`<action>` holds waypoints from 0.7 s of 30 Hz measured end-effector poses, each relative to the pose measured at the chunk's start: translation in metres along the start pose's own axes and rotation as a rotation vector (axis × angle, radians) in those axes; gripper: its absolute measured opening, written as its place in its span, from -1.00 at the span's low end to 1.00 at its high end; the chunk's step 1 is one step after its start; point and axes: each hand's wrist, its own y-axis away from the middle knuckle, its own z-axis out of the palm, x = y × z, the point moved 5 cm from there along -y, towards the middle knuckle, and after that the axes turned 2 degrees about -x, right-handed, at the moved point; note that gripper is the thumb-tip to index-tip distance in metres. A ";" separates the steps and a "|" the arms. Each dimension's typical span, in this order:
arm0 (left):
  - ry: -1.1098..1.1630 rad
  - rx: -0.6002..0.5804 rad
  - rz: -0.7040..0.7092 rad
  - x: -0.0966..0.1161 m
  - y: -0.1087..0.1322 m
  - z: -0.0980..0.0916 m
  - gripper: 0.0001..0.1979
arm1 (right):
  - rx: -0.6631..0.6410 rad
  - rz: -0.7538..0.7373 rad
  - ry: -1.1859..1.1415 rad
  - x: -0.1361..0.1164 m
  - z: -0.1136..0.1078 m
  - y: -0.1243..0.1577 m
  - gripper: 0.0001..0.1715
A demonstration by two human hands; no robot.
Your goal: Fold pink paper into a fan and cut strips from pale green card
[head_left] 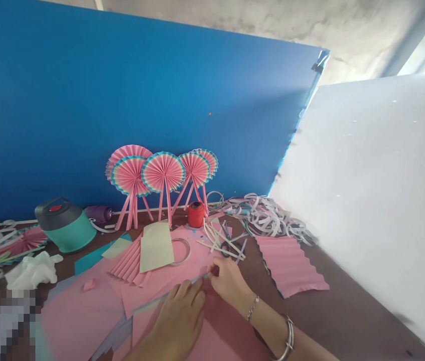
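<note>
My left hand (pixel 180 313) lies palm down on a pink paper sheet (pixel 231 331), fingers stretched out along its far edge. A narrow paper strip (pixel 152 305), pale yellow and blue-grey, runs along that edge under my fingertips. With thumb and forefinger, my right hand (pixel 229 283) pinches the strip's right end. Just beyond my right hand are scissors (pixel 230 248) among loose pale strips (pixel 216 235). A pleated pink piece (pixel 127 265) rests left of them, partly covered by a pale yellow sheet (pixel 157 248).
Round pink paper fans (pixel 163 172) stand against the blue board (pixel 122 90). A red thread spool (pixel 196 214), a teal container (pixel 67 228) and a heap of paper strips (pixel 268 215) line the back. Right of my hands lies a wavy pink sheet (pixel 291 265); a white panel (pixel 378 190) borders the table.
</note>
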 end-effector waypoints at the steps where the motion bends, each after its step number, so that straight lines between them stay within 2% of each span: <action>1: -0.005 -0.003 -0.001 0.000 0.000 0.000 -0.65 | 0.000 -0.002 0.008 0.000 0.001 0.000 -0.81; 6: -0.023 -0.011 0.002 0.000 0.000 0.001 -0.63 | -0.001 0.003 0.073 0.005 0.001 -0.001 -0.79; 12: -0.002 0.018 0.010 -0.002 -0.001 0.003 -0.61 | 0.024 0.044 0.045 0.013 -0.017 -0.006 -0.81; 16: -0.011 0.040 0.020 -0.004 -0.001 0.008 -0.63 | 0.060 0.036 0.067 0.010 -0.024 -0.003 -0.95; 21: -0.025 0.052 0.013 -0.002 -0.001 0.006 -0.62 | 0.061 -0.047 0.242 0.004 -0.017 0.005 -0.79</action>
